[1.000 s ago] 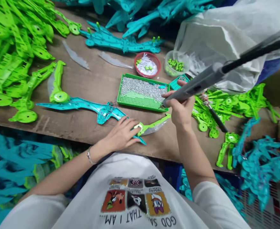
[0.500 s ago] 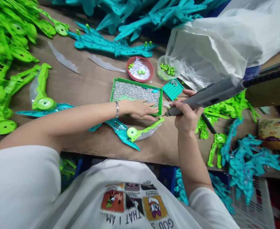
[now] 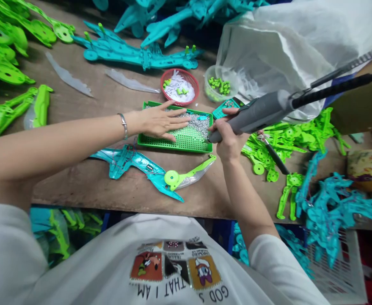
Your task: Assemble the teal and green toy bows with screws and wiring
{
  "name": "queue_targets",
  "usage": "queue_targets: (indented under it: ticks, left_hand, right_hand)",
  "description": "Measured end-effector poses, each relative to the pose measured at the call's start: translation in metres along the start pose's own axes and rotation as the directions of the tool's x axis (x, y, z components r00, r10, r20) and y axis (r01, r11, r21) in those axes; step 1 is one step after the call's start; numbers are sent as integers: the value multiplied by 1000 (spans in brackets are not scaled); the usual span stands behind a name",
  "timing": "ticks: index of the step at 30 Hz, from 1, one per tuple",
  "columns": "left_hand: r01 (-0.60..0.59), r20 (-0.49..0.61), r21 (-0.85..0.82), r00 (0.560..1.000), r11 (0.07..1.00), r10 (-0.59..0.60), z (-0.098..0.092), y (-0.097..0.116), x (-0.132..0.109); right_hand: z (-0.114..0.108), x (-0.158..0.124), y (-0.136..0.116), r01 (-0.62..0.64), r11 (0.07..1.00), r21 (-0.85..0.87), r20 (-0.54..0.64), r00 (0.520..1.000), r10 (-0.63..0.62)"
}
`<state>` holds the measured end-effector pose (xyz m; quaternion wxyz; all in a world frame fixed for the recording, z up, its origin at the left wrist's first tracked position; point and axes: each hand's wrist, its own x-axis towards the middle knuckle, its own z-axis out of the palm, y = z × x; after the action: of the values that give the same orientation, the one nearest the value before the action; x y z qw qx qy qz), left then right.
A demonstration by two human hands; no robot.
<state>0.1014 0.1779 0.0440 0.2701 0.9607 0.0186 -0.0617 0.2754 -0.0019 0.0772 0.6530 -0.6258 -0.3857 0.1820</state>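
My left hand (image 3: 163, 122) lies open, fingers spread, over the small silvery screws (image 3: 194, 123) in a green perforated tray (image 3: 188, 146). In my right hand (image 3: 230, 137) is a grey electric screwdriver (image 3: 258, 112), its nose at the tray's right end; the bit's tip is hard to make out. Just in front of the tray lies a long turquoise plastic part (image 3: 141, 163) with thin wires on it. A lime-green arm with a round hub (image 3: 172, 180) and a clear blade (image 3: 195, 176) sits at its right end.
Behind the tray stand a red basket (image 3: 164, 91) of white pieces and a clear tub (image 3: 213, 95) of green caps. A teal screw holder (image 3: 219, 111) is beside the screwdriver. Green parts (image 3: 287, 137) pile up at right, turquoise ones (image 3: 332, 212) near the right edge. Clear blades (image 3: 68, 78) lie at left.
My left hand has moved left and back across the tray, baring more of its perforated floor. My right hand has shifted left with the screwdriver, its nose now at the tray's end.
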Motion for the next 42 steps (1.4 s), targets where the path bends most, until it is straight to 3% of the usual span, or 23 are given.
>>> queue_targets:
  ticks: [3, 5, 7, 9, 11, 15, 19, 22, 25, 42]
  left_hand:
    - [-19, -73, 64, 997, 998, 24, -10, 0, -18]
    - [36, -164, 123, 986, 992, -15, -14, 8, -34]
    - [157, -296, 171, 950, 973, -101, -13, 24, -50]
    - [276, -435, 175, 883, 945, -178, -3, 48, -66]
    - [324, -532, 124, 819, 938, -213, 13, 76, -80]
    - [276, -646, 7, 735, 961, -207, 62, 131, -93]
    - [249, -633, -65, 738, 966, -233, 108, 161, -89]
    - [307, -604, -42, 751, 951, -269, 128, 165, -83]
    - [340, -597, -30, 748, 940, -289, 135, 165, -82]
    - [369, -664, -107, 664, 923, -343, 135, 162, -67]
  right_hand:
    - [10, 4, 15, 25, 998, 50, -15, 1000, -24]
    - [15, 6, 22, 50, 996, 79, -29, 998, -48]
    - [19, 7, 29, 72, 992, 104, -43, 997, -67]
    - [22, 8, 34, 83, 987, 135, -51, 996, -76]
    - [24, 8, 39, 79, 985, 156, -48, 996, -73]
    - [24, 9, 45, 80, 986, 148, -50, 996, -73]
    - [26, 10, 47, 89, 985, 150, -35, 996, -84]
    - [28, 11, 45, 93, 982, 166, -29, 996, -89]
    - [29, 10, 42, 92, 985, 147, -17, 996, -90]
    - [33, 14, 33, 135, 974, 181, -19, 991, -134]
